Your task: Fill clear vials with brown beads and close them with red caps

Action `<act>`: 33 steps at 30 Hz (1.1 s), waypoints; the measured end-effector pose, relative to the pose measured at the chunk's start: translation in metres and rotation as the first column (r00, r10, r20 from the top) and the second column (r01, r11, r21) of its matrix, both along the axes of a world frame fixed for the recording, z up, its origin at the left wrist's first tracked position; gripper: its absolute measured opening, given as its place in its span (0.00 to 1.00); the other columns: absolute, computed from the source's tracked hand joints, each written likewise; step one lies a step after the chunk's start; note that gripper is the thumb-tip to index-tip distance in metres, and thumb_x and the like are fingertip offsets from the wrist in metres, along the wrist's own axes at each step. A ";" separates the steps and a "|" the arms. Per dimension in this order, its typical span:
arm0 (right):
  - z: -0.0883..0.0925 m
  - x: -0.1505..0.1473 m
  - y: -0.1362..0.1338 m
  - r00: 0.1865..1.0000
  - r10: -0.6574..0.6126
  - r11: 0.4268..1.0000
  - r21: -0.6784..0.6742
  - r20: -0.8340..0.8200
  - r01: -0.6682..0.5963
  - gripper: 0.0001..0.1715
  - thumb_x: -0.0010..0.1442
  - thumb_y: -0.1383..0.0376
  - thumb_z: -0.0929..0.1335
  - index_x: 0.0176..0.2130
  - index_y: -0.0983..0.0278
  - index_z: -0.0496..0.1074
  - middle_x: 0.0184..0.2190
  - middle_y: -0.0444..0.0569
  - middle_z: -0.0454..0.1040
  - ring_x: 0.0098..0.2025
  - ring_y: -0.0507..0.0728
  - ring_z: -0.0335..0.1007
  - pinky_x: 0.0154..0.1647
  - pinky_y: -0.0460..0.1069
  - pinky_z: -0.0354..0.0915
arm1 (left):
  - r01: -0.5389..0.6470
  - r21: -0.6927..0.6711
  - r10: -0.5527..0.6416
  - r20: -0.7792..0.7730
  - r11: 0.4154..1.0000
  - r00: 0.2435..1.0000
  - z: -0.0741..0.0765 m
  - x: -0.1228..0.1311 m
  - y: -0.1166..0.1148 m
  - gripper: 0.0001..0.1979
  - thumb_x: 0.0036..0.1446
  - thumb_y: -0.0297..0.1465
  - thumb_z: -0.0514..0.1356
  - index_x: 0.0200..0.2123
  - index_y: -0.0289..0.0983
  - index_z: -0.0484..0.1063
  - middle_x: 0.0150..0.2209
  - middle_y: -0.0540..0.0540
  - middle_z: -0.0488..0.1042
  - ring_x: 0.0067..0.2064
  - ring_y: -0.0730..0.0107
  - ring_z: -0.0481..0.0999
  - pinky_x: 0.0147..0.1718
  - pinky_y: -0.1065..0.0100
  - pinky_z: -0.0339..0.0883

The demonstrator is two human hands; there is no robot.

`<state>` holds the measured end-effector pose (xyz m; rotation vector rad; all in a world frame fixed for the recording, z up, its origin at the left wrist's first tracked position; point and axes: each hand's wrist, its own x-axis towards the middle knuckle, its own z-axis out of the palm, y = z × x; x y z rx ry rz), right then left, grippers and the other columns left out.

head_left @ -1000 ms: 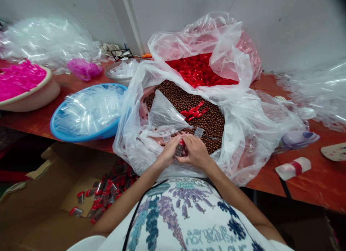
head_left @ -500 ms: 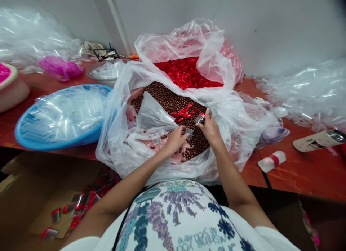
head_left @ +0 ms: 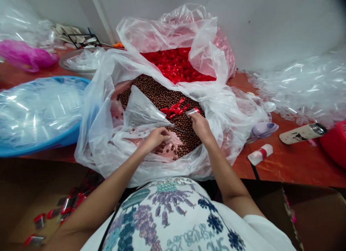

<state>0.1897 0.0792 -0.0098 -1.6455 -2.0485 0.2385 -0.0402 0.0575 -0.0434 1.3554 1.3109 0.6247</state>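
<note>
A large clear plastic bag [head_left: 105, 78] lies open on the table, full of small brown beads [head_left: 154, 90]. My right hand [head_left: 200, 125] holds a small clear container with a red end [head_left: 192, 112] over the right side of the beads. Near the bag's lower left inside, my left hand [head_left: 158, 137] has its fingers curled together; what they hold, if anything, is too small to name. A clear plastic cone [head_left: 143, 108] rests on the beads between the hands. Beside its tip lies a little pile of red pieces [head_left: 175, 108].
Behind stands a bag of red pieces [head_left: 175, 63]. A blue basin [head_left: 67, 134] of clear plastic pieces is at left. On the right are a bottle [head_left: 298, 134], a white roll [head_left: 260, 154] and a red basin [head_left: 335, 143]. Red-capped containers [head_left: 67, 204] lie in a box below.
The view has shifted right. My left hand has drawn back left from the beads, and the clear piece by its fingers no longer shows. My right hand has tilted the red-ended container.
</note>
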 end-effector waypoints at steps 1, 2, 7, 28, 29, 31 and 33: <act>0.000 -0.002 0.007 1.000 0.024 1.000 0.002 0.003 -0.024 0.24 0.61 0.75 0.56 0.50 0.65 0.72 0.46 0.53 0.74 0.50 0.59 0.69 0.55 0.53 0.64 | -0.001 0.010 0.001 0.017 1.000 1.000 -0.001 0.005 0.001 0.09 0.42 0.35 0.66 0.27 0.37 0.72 0.22 0.50 0.72 0.21 0.71 0.68 0.20 0.72 0.57; 0.000 -0.004 0.015 0.999 0.038 0.999 0.001 0.009 -0.038 0.25 0.60 0.76 0.56 0.50 0.66 0.72 0.47 0.53 0.74 0.50 0.58 0.68 0.55 0.53 0.63 | -0.003 0.039 0.002 0.026 0.999 1.000 -0.002 0.011 0.002 0.09 0.41 0.34 0.66 0.27 0.37 0.73 0.22 0.50 0.72 0.21 0.71 0.68 0.21 0.72 0.57; -0.003 -0.008 0.042 0.996 0.065 0.998 -0.031 0.067 -0.063 0.30 0.58 0.78 0.56 0.58 0.69 0.65 0.58 0.56 0.66 0.59 0.59 0.61 0.59 0.54 0.59 | 0.068 0.133 -0.066 -0.021 0.989 0.998 0.000 0.046 0.010 0.09 0.39 0.31 0.66 0.27 0.37 0.74 0.23 0.50 0.73 0.23 0.71 0.69 0.23 0.71 0.58; -0.002 -0.004 0.036 0.994 0.095 0.996 -0.009 0.061 -0.094 0.10 0.62 0.63 0.65 0.44 0.62 0.70 0.52 0.49 0.69 0.49 0.57 0.69 0.48 0.50 0.64 | 0.218 -0.189 -0.121 0.421 0.957 0.899 0.009 0.062 -0.002 0.18 0.38 0.30 0.70 0.37 0.35 0.79 0.32 0.44 0.79 0.30 0.69 0.75 0.32 0.69 0.69; -0.001 -0.003 0.034 0.997 0.079 0.997 0.003 -0.004 -0.079 0.10 0.61 0.62 0.65 0.43 0.62 0.69 0.51 0.50 0.69 0.48 0.57 0.69 0.49 0.50 0.64 | 0.210 -0.224 -0.089 0.453 0.952 0.887 0.011 0.059 -0.004 0.19 0.38 0.30 0.71 0.38 0.35 0.79 0.34 0.43 0.79 0.31 0.69 0.75 0.32 0.69 0.70; 0.003 -0.002 0.028 0.983 0.034 0.999 -0.016 -0.179 -0.037 0.12 0.61 0.60 0.65 0.44 0.62 0.68 0.46 0.49 0.72 0.44 0.56 0.71 0.47 0.51 0.66 | 0.200 -0.297 -0.016 0.522 0.934 0.853 0.016 0.052 -0.009 0.20 0.39 0.29 0.71 0.40 0.35 0.78 0.37 0.41 0.79 0.33 0.68 0.76 0.33 0.68 0.71; 0.007 -0.002 0.019 0.912 -0.022 0.997 -0.076 -0.410 -0.010 0.14 0.61 0.57 0.64 0.44 0.62 0.67 0.41 0.47 0.74 0.37 0.54 0.72 0.38 0.49 0.70 | 0.205 -0.362 0.050 0.585 0.909 0.810 0.024 0.043 -0.015 0.21 0.39 0.28 0.71 0.41 0.34 0.77 0.39 0.40 0.78 0.35 0.66 0.77 0.33 0.66 0.73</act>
